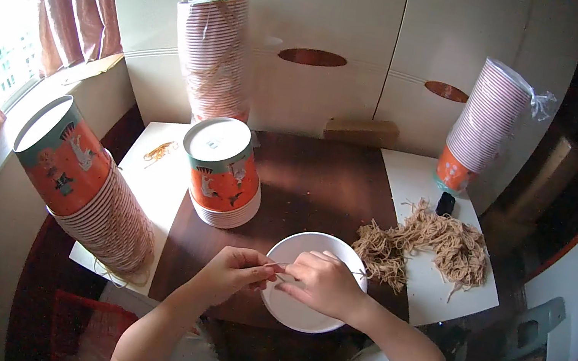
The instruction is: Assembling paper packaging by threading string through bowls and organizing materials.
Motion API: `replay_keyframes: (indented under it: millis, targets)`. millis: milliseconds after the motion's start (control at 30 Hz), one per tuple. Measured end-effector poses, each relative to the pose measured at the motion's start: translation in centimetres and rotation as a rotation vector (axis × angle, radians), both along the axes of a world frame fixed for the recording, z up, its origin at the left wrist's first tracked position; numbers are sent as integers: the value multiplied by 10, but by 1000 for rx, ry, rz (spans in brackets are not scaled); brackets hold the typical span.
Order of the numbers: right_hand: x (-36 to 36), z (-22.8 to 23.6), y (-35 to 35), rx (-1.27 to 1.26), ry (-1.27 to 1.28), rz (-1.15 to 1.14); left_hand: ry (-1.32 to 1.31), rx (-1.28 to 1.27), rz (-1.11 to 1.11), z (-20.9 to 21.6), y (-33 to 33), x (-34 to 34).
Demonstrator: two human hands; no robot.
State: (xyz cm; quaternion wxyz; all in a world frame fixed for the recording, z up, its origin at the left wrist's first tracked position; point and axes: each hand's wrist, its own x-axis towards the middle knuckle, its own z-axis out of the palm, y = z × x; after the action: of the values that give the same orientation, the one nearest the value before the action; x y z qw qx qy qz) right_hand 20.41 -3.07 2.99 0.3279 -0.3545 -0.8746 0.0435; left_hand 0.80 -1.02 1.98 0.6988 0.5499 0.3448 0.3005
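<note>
My left hand (238, 270) and my right hand (323, 282) meet over a white round paper bucket (299, 320), whose open mouth faces up. Between my pinched fingertips runs a thin strand of string (280, 264), and a pale end sticks out to the right of my right hand. Just right of the bucket lies a loose heap of tan string (440, 246). Beyond my left hand, a short stack of orange and green paper buckets (221, 180) stands upside down on the brown table. My fingers partly hide the string and the bucket's rim.
Tall bucket stacks stand at the left (89, 195), back left (210, 54) and back right (481, 122); the back ones are wrapped in plastic. A small black object (446, 203) sits beside the heap. A few yellowish strands (161, 151) lie on the white left tabletop.
</note>
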Motion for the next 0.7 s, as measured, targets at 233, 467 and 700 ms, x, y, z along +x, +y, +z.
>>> replay_keyframes:
  millis: [233,467,700]
  targets:
    - [1,11,-6,-186,165,-95,77,50,81,10,-1,-2]
    - [-32,-1,-37,165,-250,75,66,100,45,7,5,-6]
    - [-29,5,-15,-56,80,-40,79,389,32,-9,4,-7]
